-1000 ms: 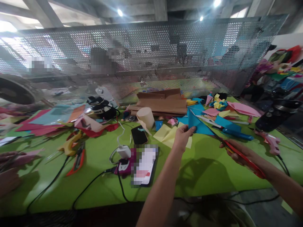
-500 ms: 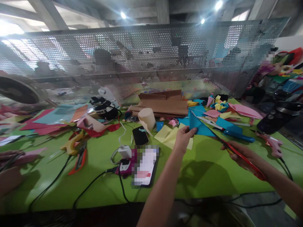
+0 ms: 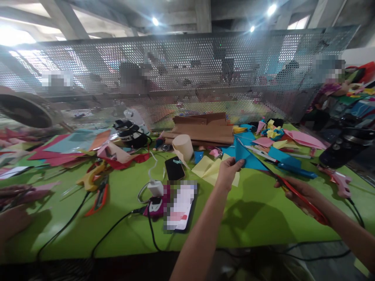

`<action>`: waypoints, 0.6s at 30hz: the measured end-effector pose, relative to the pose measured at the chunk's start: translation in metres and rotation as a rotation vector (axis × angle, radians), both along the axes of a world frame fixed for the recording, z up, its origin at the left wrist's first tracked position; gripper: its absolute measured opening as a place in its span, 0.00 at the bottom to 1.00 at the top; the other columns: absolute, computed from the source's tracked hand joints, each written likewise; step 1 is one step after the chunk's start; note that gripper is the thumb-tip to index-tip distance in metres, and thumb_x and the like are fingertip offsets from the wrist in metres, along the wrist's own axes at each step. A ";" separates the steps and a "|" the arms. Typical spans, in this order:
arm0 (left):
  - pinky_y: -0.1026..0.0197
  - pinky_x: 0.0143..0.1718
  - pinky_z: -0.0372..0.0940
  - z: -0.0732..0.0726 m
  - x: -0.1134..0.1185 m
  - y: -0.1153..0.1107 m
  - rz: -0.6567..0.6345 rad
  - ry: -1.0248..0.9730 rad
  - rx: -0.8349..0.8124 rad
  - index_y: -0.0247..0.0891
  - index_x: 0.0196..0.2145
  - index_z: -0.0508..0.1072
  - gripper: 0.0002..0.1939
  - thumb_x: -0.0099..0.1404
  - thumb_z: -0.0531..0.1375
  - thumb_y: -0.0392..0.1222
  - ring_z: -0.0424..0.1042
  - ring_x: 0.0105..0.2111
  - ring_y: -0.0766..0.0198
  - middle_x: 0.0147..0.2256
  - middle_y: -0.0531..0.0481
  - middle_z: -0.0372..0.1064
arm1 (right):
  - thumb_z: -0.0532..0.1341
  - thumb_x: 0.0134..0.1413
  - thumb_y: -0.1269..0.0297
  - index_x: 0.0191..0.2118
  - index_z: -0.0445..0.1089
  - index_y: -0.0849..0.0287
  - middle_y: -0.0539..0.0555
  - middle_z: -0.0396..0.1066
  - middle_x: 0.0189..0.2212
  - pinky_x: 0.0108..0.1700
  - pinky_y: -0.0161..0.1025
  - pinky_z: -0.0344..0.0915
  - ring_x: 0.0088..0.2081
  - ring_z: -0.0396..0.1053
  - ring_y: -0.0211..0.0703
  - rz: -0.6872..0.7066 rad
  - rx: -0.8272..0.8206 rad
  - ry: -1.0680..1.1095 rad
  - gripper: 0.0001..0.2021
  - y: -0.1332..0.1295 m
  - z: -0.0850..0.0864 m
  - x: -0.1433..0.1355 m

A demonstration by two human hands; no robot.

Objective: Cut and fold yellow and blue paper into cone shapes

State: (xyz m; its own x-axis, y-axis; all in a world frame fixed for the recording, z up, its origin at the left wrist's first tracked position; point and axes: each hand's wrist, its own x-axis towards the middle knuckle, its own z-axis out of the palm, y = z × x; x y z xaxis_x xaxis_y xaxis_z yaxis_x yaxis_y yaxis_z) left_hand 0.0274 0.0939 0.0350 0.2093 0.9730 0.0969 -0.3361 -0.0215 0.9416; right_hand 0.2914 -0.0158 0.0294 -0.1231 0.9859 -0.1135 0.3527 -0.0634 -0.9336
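Note:
My left hand [image 3: 227, 171] pinches the left edge of a folded blue paper [image 3: 249, 157], held above the green table. Red-handled scissors [image 3: 301, 199] are in my right hand [image 3: 303, 193], their blades pointing up and left along the blue paper. Whether the blades are parted cannot be made out. Yellow paper sheets [image 3: 205, 167] lie under and beside my left hand. More blue paper [image 3: 285, 156] lies behind the scissors.
A phone [image 3: 184, 207], a power strip [image 3: 155, 206] with cables, and a tape roll [image 3: 183, 146] are left of my arm. Orange scissors [image 3: 99, 199] and a yellow glue gun [image 3: 92, 177] lie further left, near another person's hands [image 3: 14, 195]. A pink glue gun [image 3: 338, 181] is right.
The view has shifted very slightly. My hands, the blue paper and the scissors keep nearly the same positions.

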 end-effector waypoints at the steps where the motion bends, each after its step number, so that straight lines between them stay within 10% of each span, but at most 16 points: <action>1: 0.63 0.30 0.54 0.000 0.000 0.000 -0.002 -0.002 0.000 0.36 0.25 0.73 0.24 0.50 0.74 0.59 0.58 0.25 0.69 0.23 0.54 0.64 | 0.67 0.52 0.42 0.48 0.76 0.49 0.44 0.55 0.19 0.18 0.34 0.46 0.18 0.48 0.35 -0.001 0.008 -0.013 0.23 0.001 0.000 0.001; 18: 0.63 0.29 0.50 0.000 0.005 -0.005 -0.041 0.060 0.008 0.37 0.22 0.67 0.28 0.49 0.73 0.62 0.56 0.25 0.69 0.22 0.56 0.60 | 0.65 0.56 0.44 0.58 0.72 0.46 0.51 0.71 0.31 0.26 0.38 0.68 0.24 0.64 0.39 -0.001 0.104 -0.089 0.26 -0.010 0.012 -0.007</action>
State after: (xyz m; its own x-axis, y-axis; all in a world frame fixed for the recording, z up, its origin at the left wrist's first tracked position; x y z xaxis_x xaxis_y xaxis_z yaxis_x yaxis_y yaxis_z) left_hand 0.0325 0.0884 0.0354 0.2549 0.9627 0.0906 -0.2803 -0.0161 0.9598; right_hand 0.2843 -0.0256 0.0418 -0.1157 0.9931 -0.0209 0.4348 0.0317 -0.9000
